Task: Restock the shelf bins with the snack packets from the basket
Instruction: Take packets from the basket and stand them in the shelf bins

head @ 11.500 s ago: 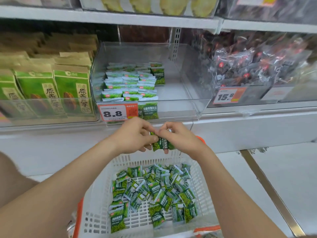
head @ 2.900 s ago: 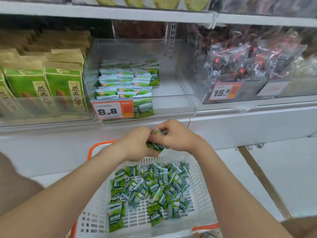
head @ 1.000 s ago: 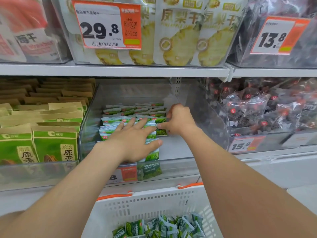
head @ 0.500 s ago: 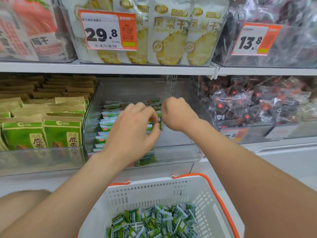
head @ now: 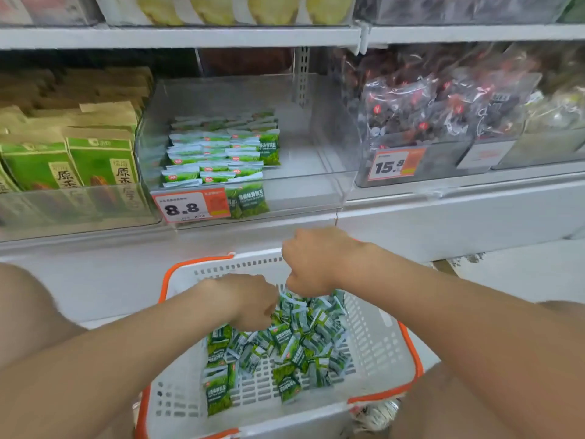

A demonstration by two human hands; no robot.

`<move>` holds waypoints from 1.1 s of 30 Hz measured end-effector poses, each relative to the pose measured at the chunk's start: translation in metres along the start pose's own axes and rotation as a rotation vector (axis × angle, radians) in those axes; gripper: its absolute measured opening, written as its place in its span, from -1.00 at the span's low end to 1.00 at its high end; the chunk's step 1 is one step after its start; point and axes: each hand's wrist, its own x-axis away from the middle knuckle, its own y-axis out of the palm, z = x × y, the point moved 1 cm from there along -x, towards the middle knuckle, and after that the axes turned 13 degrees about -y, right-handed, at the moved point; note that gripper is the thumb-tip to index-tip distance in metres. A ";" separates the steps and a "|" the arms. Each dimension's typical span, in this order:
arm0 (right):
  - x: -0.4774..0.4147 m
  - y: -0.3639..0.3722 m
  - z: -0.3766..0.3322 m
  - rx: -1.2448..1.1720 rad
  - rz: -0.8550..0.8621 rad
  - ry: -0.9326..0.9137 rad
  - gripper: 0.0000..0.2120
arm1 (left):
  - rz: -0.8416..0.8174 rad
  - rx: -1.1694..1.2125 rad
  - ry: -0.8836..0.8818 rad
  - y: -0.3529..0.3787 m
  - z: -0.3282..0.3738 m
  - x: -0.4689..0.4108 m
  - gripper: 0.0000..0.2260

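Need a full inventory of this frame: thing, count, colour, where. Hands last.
basket: one, white with orange rim, bottom centre, in front of the shelf
loose packets: many, green, piled in the basket
clear bin: one, transparent, middle of the shelf
stacked packets: several rows, green and white, left part of the clear bin
8.8 price tag: one, white and orange, front of the clear bin
paper bags: several, green and brown, bin on the left
dark bags: several, clear wrap over dark contents, bin on the right
15.8 price tag: one, white and orange, front of the right bin
yellow packs: a few, upper shelf, cropped
left hand: fingers down among the loose packets, grip hidden
right hand: fingers curled, above the pile's far side, grip unclear
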 end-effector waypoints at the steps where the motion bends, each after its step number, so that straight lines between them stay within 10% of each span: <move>1: 0.000 0.013 0.001 -0.020 -0.070 -0.008 -0.71 | -0.024 -0.007 0.003 0.009 0.002 -0.009 -0.71; 10: -0.019 0.088 0.018 -0.021 -0.434 -0.039 -0.80 | -0.122 0.287 -0.184 0.107 0.022 -0.097 -0.80; 27: -0.073 0.109 0.029 0.072 -0.457 -0.142 -0.89 | -0.078 0.782 -0.412 0.186 0.023 -0.159 -0.70; 33: -0.070 0.101 0.024 0.058 -0.434 -0.130 -0.87 | -0.119 1.316 -0.474 0.146 0.013 -0.133 -0.64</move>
